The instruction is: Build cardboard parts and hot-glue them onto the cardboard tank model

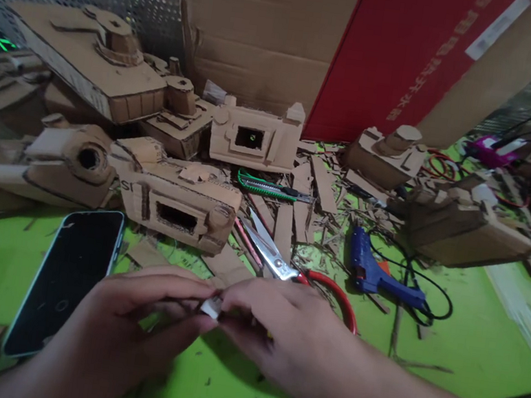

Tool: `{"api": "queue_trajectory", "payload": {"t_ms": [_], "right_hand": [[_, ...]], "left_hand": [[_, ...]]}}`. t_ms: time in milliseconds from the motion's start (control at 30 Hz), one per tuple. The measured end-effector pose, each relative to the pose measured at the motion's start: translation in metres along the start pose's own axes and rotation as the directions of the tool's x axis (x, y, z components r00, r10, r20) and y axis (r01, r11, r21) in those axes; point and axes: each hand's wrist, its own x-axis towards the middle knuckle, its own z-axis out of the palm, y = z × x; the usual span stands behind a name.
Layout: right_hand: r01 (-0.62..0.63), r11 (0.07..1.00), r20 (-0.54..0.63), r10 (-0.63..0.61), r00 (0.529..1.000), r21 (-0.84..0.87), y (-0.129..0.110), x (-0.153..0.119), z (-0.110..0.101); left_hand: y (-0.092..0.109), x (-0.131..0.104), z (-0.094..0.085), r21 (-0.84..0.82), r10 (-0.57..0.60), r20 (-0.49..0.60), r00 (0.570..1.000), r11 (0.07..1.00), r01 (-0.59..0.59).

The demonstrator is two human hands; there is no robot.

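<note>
Between my two hands, low in the middle, is a small pale piece [211, 307], perhaps a scrap of cardboard. The thumb and fingers of my left hand [148, 307] pinch it from the left. My right hand [274, 317] has its bent fingertips closed at the piece's other side. A speck of yellow shows beneath the right fingers, too little of it to name. Just beyond my right hand lie open scissors [275, 264] with red handles. A cardboard camera model [182, 198] stands past my left fingers.
Left of my hands lies a phone [69, 277]. A green utility knife [271, 189] rests among cardboard scraps [323, 184]. A blue glue gun [378, 272] with its cord is on the right. More cardboard models [257, 136] line the back, before a red panel [387, 52].
</note>
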Motion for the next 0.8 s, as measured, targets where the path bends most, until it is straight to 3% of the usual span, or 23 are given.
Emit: {"api": "queue_trajectory", "payload": {"t_ms": [167,267,333,400,467,600,700,800], "right_hand": [[0.139,0.99,0.048,-0.138,0.989,-0.015,0.002,0.002,-0.005],[0.159,0.987,0.122,-0.153,0.981,-0.035,-0.002,0.001,-0.017],[0.144,0.987,0.164,-0.129,0.978,-0.078,-0.003,-0.003,-0.033],[0.078,0.975,0.162,-0.044,0.986,-0.208,0.005,-0.014,-0.055],[-0.089,0.92,0.026,0.107,0.994,-0.381,0.022,-0.031,-0.079],[-0.361,0.658,-0.134,0.369,0.92,-0.661,0.069,-0.077,-0.116],[-0.443,0.652,-0.063,0.52,0.852,-0.616,0.091,-0.099,-0.121],[-0.494,0.684,-0.077,0.544,0.836,-0.537,0.097,-0.103,-0.113]], "left_hand": [[-0.001,0.001,0.0,-0.077,-0.084,0.097,0.992,0.993,0.092],[0.002,-0.002,0.0,-0.095,-0.212,0.066,0.975,0.971,0.217],[0.004,-0.006,0.0,-0.117,-0.338,0.014,0.941,0.934,0.338],[0.006,-0.01,-0.001,-0.141,-0.441,-0.03,0.897,0.89,0.433],[0.005,-0.013,-0.003,-0.167,-0.474,-0.039,0.879,0.871,0.463],[-0.002,-0.01,-0.009,-0.145,-0.362,0.043,0.931,0.92,0.365],[-0.003,-0.005,-0.01,-0.171,-0.324,0.102,0.94,0.926,0.338],[0.004,-0.001,-0.007,-0.425,-0.497,0.137,0.857,0.752,0.505]]}}
